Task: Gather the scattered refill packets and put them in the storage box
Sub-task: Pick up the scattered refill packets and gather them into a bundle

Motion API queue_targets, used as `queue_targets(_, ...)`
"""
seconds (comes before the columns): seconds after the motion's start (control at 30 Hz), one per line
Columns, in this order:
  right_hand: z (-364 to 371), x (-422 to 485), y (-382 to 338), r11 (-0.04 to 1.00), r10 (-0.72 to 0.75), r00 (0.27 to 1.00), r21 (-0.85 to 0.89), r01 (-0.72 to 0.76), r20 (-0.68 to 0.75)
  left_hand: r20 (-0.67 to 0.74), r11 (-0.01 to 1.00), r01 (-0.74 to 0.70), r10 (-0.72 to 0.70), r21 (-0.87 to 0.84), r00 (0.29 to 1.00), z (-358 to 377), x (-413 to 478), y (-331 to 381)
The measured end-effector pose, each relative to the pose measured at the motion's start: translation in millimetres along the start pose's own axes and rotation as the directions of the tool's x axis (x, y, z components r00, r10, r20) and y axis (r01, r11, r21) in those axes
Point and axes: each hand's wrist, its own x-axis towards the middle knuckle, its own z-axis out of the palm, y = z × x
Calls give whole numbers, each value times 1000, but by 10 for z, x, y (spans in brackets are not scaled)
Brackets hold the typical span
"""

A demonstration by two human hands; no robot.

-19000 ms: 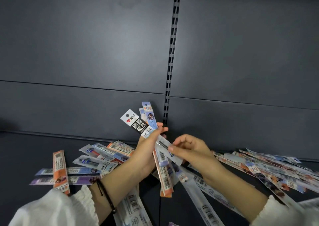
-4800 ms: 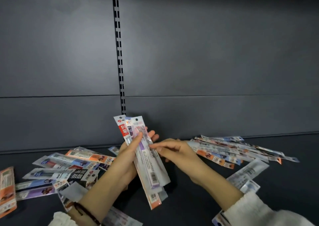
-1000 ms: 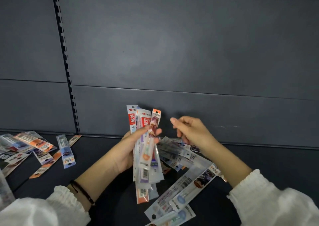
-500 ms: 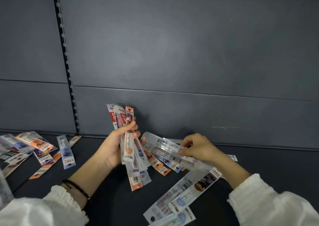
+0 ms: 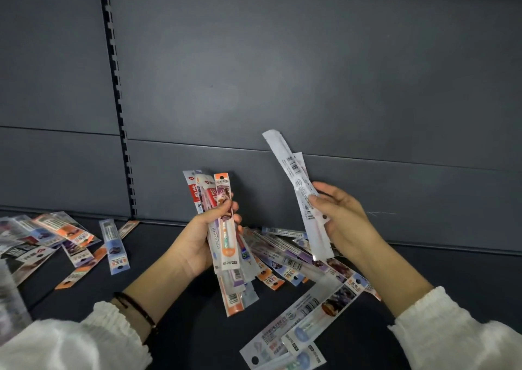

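Note:
My left hand grips an upright bundle of refill packets, red, orange and white ones fanned together. A little to the right, my right hand holds two long white packets lifted off the shelf and tilted up to the left. Beneath both hands a loose pile of packets lies on the dark shelf. More packets lie scattered at the left, and a few large ones sit near the front. No storage box can be made out.
The dark shelf floor meets a dark back panel with a slotted upright rail at the left. A pale blurred object shows at the lower left edge. White sleeves cover both forearms.
My right hand has picked white packets out of the pile and raised them. My left hand has shifted right with its bundle held upright.

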Motion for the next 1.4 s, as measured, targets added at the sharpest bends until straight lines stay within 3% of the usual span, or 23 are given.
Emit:
queue_targets(0.13,218,-125,90,994,108,988,-4,-109,106,16,999,-51,51,11,999,44,11,-26)
queue_targets(0.3,463,-276,245,985,173,958,-65,-162,228,7,983,-94,94,155,996,68,-57,5)
queue_targets(0.47,636,-391,321,975,72,956,-222,-8,283,49,982,-88,81,168,995,157,-118,-23)
queue_targets(0.67,687,-448,266,964,-51,977,-247,103,206,53,991,-47,41,122,998,209,-123,-78)
queue_targets(0.93,683,-446,315,988,-19,999,-155,23,25,68,989,1,-11,146,998,192,-94,-116)
queue_targets(1.17,562,-247,232,997,-12,984,71,25,-178,66,972,81,-97,219,993,156,-70,-130)
queue_targets(1.27,426,-135,132,965,31,981,261,21,-194,79,975,138,-154,175,985,148,-79,-98)
queue_targets(1.4,209,9,19,921,75,946,387,56,-315,34,979,196,-198,47,980,146,-74,-68)
